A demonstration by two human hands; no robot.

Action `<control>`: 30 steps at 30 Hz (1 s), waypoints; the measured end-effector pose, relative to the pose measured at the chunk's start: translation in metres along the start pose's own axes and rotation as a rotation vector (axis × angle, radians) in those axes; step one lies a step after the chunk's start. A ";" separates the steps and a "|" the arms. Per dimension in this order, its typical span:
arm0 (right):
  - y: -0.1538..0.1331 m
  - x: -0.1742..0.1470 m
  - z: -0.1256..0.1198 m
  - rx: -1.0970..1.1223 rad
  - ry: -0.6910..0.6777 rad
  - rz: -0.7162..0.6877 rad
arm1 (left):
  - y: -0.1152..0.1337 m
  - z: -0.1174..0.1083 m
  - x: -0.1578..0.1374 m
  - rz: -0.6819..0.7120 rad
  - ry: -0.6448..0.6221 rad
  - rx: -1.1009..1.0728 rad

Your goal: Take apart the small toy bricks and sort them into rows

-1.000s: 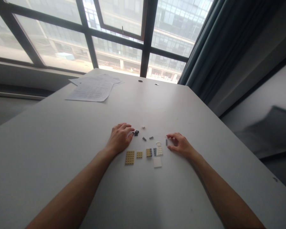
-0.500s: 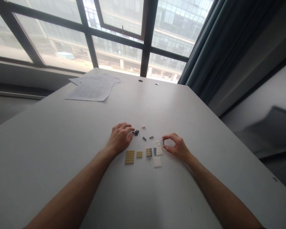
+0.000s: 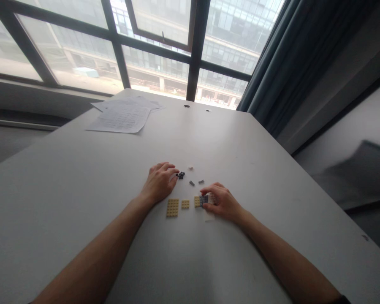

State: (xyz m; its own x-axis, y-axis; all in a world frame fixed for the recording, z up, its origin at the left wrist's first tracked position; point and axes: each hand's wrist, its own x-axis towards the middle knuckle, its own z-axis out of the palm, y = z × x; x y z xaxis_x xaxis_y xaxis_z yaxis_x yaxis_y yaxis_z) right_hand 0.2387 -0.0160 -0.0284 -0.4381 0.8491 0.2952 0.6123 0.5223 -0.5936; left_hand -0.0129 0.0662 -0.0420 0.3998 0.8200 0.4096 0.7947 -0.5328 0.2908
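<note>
Right hand [image 3: 223, 203] apparently pinches a small dark grey plastic plate [image 3: 204, 199] onto the tan studded brick [image 3: 197, 202]; left hand [image 3: 160, 182] rests loosely curled on the white desk [image 3: 82, 202], holding nothing; pressing squarely seems needed.

Bricks [image 3: 172, 207] on table [image 3: 82, 181] between both hands (papers [image 3: 122, 117] far behind, left)

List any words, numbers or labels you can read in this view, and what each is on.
None can be read.
Paper sheets at the far left of the table: rows of print, too small and blurred to read.
Brick plates, tan and others near the right hand and left hand: no markings visible.
Building outside the window: no sign legible.
</note>
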 end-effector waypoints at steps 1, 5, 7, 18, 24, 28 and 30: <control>0.000 0.001 0.000 -0.002 -0.004 -0.004 | 0.000 0.000 0.000 0.001 0.000 -0.001; -0.001 0.002 0.001 -0.017 -0.013 -0.011 | -0.001 0.000 0.000 0.006 -0.002 -0.001; -0.002 0.002 0.000 -0.026 -0.016 -0.014 | -0.001 0.000 0.000 0.005 -0.003 0.000; -0.001 -0.001 0.001 -0.057 0.002 -0.039 | -0.001 0.000 0.000 0.015 -0.011 -0.010; 0.002 -0.002 0.000 -0.077 0.066 -0.030 | -0.001 0.000 0.000 0.016 -0.017 -0.004; 0.010 -0.002 -0.003 -0.113 0.178 0.018 | -0.002 0.001 0.000 0.014 -0.008 -0.009; 0.014 -0.002 -0.005 -0.136 0.229 0.054 | -0.002 0.001 0.000 0.009 -0.003 -0.015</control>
State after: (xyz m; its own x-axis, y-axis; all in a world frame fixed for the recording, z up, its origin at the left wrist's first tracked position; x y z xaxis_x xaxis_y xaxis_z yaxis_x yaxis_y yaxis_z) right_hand 0.2519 -0.0099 -0.0337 -0.2512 0.8637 0.4369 0.7206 0.4683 -0.5114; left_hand -0.0144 0.0676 -0.0434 0.4084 0.8158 0.4095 0.7843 -0.5431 0.2998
